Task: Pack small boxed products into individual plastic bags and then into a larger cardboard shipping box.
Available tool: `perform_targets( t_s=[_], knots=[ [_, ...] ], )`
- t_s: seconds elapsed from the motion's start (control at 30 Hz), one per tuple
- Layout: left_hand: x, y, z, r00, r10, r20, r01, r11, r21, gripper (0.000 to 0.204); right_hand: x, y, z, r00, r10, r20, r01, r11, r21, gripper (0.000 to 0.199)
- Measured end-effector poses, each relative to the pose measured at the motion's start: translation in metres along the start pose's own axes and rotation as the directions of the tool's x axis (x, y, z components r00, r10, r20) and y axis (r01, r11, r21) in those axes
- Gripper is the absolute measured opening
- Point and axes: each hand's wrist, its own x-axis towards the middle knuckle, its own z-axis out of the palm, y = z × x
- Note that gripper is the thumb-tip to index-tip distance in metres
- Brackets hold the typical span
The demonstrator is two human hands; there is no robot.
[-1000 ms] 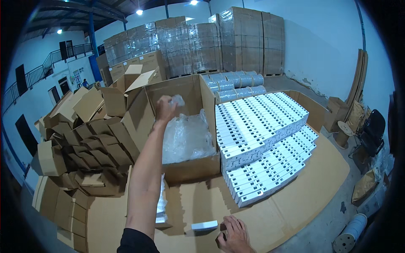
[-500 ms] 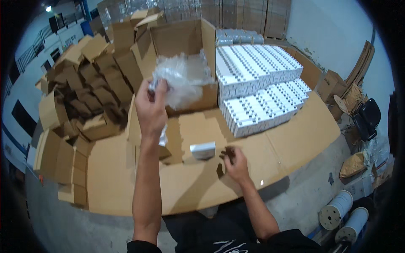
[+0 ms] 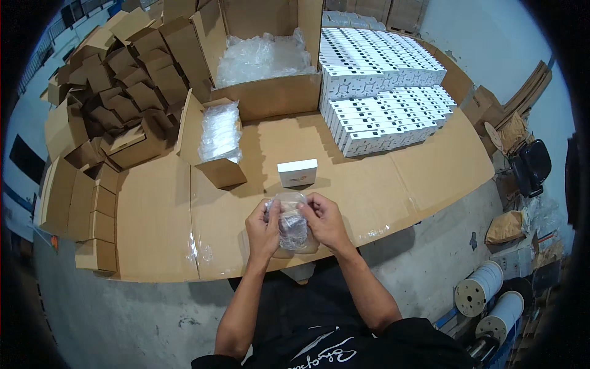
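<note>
Both hands are at the front edge of the cardboard-covered table, holding a clear bubble-wrap pouch (image 3: 293,229) between them. My left hand (image 3: 263,227) pinches its left side, and my right hand (image 3: 326,222) grips the upper right side with the thumb on top. Whether anything is inside the pouch I cannot make out. Just beyond the fingers, a small white box (image 3: 298,174) stands on its long edge, apart from both hands. To its left is an open narrow carton (image 3: 224,174) with a row of bubble-wrapped pieces (image 3: 220,132) in it.
Behind stands a large open carton (image 3: 270,99) heaped with loose bubble-wrap pouches (image 3: 265,58). Stacked white boxes (image 3: 384,92) fill the back right. Empty brown cartons (image 3: 132,92) are piled at the left. Cable spools (image 3: 479,289) and a black chair (image 3: 533,163) are on the floor at right.
My left hand has come down from the large carton to the table front with a bubble-wrap pouch. My right hand has joined it on the pouch. The view has tilted downward.
</note>
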Motion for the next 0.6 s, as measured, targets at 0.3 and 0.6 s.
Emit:
perform_targets(
  t_s=[0.3, 0.6],
  knots=[
    [0.007, 0.003, -0.006, 0.994, -0.093, -0.056, 0.084, 0.986, -0.144, 0.027, -0.009, -0.002, -0.009, 0.97, 0.241, -0.04, -0.225, 0.943, 0.244, 0.012],
    [0.011, -0.008, -0.016, 0.999, -0.04, 0.003, 0.04, 0.998, -0.047, 0.028, -0.011, 0.005, -0.002, 0.994, 0.105, -0.036, -0.101, 0.99, 0.094, 0.017]
  ],
)
